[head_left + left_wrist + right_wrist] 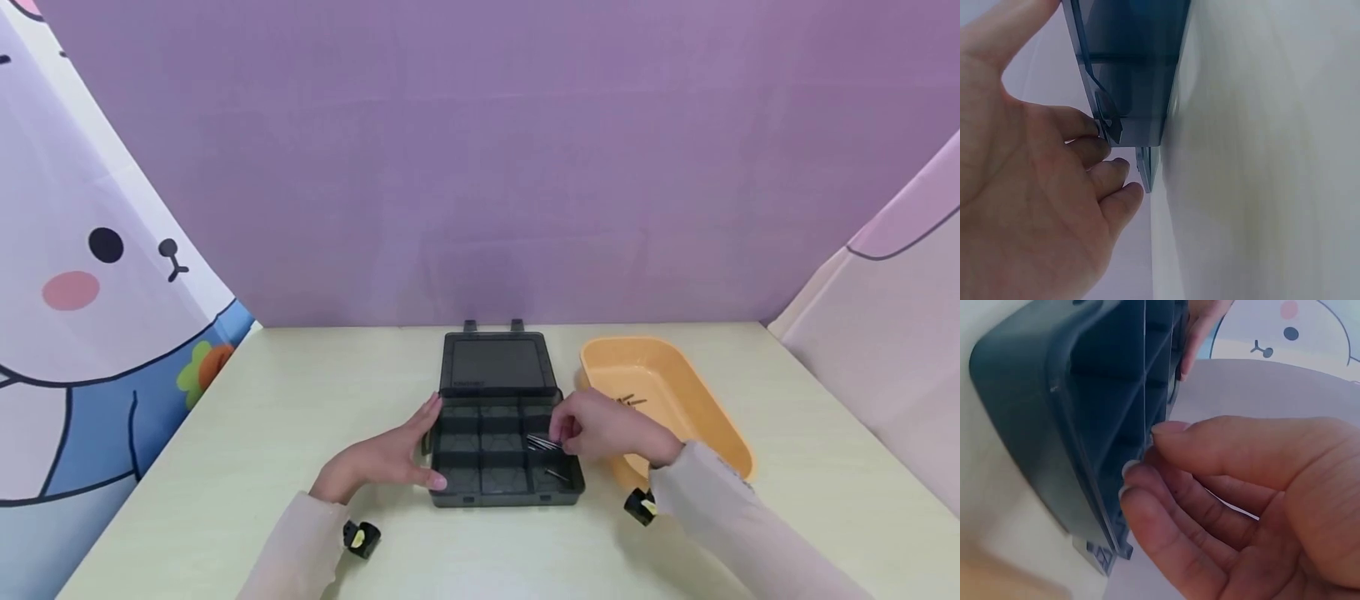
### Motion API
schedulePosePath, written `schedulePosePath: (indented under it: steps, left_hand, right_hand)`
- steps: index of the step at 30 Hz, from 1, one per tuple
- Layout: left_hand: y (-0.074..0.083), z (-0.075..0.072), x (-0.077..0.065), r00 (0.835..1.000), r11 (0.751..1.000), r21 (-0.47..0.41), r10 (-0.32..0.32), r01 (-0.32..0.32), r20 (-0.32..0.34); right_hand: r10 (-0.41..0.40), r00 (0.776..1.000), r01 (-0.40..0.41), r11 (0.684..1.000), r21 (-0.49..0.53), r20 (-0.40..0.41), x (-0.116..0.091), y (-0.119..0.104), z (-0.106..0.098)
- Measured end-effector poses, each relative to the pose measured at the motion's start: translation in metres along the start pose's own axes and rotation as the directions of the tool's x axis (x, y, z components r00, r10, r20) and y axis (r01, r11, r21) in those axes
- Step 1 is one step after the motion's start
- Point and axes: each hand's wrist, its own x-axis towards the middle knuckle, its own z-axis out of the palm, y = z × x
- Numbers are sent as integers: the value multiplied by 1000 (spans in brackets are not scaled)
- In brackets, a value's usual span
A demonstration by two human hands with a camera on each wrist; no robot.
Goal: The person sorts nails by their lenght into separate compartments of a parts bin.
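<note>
Hovering, fingertips bunched, the right hand [602, 425] meets slim metal pieces [543, 443] in the middle-right compartment [536, 457]; whether it pinches any, can't tell. Loose pinch, and one could tumble next door! Thumb and fingers spread, the left hand [386, 458] touches the dark case [506, 500]; slack there could mean skidding.

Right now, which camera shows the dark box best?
The head view, since it looks down on nearly the whole box, with its open lid and compartments. The left wrist view catches mainly one cropped side; the right wrist view shows a wall and some compartments, partly behind the right hand.
</note>
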Motion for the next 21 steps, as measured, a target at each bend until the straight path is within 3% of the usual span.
schedulePosePath:
  steps: [14, 21]
  left_hand:
    - [4, 0, -5, 1000, 1000, -22, -10, 10, 6]
    - [5, 1, -5, 1000, 999, -31, -8, 8, 8]
  right_hand:
    - [-57, 997, 54, 997, -52, -57, -10, 20, -31]
    - [-5, 997, 1, 999, -52, -82, -12, 39, -44]
